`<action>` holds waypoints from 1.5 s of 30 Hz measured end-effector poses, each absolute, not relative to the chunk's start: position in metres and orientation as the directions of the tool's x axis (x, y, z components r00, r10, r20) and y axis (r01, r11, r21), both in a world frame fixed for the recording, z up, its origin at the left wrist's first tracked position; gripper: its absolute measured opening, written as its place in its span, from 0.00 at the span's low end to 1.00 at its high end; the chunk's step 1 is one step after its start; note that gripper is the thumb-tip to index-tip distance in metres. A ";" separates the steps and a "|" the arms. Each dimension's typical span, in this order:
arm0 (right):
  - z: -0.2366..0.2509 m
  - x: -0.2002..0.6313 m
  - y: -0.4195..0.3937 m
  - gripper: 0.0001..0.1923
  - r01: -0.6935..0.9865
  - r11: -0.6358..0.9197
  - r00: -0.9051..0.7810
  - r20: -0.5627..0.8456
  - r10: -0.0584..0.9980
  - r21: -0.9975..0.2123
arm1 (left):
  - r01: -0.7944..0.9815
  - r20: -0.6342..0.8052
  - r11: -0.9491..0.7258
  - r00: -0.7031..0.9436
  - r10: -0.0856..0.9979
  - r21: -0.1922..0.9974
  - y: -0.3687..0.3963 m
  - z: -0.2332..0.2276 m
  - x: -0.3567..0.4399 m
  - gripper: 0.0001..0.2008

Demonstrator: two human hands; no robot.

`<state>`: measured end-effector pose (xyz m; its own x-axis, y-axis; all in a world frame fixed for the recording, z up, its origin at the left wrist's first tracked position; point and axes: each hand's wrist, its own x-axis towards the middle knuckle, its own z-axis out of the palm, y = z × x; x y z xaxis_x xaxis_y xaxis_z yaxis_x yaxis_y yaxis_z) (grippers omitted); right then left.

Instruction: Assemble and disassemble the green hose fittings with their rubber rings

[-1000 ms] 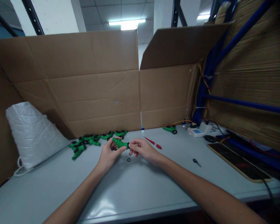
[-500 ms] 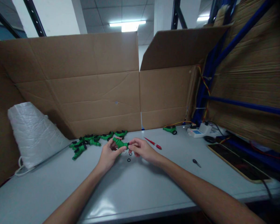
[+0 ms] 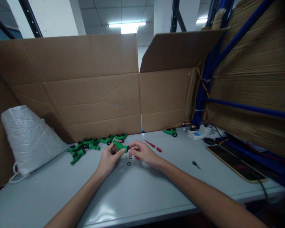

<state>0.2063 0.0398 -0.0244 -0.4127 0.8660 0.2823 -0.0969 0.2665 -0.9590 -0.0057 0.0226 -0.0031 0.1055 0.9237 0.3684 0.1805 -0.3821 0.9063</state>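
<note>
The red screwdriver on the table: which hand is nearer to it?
Right. The right hand lies just left of the red screwdriver, apart from it. The left hand is farther left, holding a green part.

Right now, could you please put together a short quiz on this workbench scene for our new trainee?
1. True or false: the left hand holds a green plastic fitting.
2. Which lies on the grey table just right of the right hand? A) red screwdriver B) yellow tape roll C) blue cup
3. Fill in: the pile of green fittings lies between the hands and the white ____ at the left.

Key
1. True; the right hand's fingertips meet its black end.
2. A. Small black rings lie below the hands too.
3. Bag: the white plastic bag.
</note>
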 end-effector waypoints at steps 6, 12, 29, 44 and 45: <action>-0.024 0.207 0.040 0.25 -0.017 0.326 -0.367 0.309 0.877 -0.945 | 0.150 0.354 -0.379 0.167 0.920 0.913 0.023 -0.003 -0.005 0.29; -0.020 0.205 0.035 0.22 -0.071 0.336 -0.417 0.334 0.845 -0.939 | 0.173 0.385 -0.397 0.096 0.918 0.902 0.028 -0.004 -0.009 0.27; -0.024 0.208 0.032 0.25 0.082 0.441 -0.357 0.386 0.850 -0.894 | 0.143 0.341 -0.355 0.110 0.933 0.924 0.023 -0.002 -0.006 0.28; -0.021 0.213 0.034 0.22 0.127 0.485 -0.350 0.418 0.838 -0.865 | 0.104 0.325 -0.345 0.170 0.930 0.933 0.021 -0.001 -0.004 0.27; -0.021 0.213 0.033 0.20 0.123 0.476 -0.352 0.410 0.841 -0.871 | 0.103 0.321 -0.341 0.167 0.932 0.935 0.021 -0.001 -0.004 0.27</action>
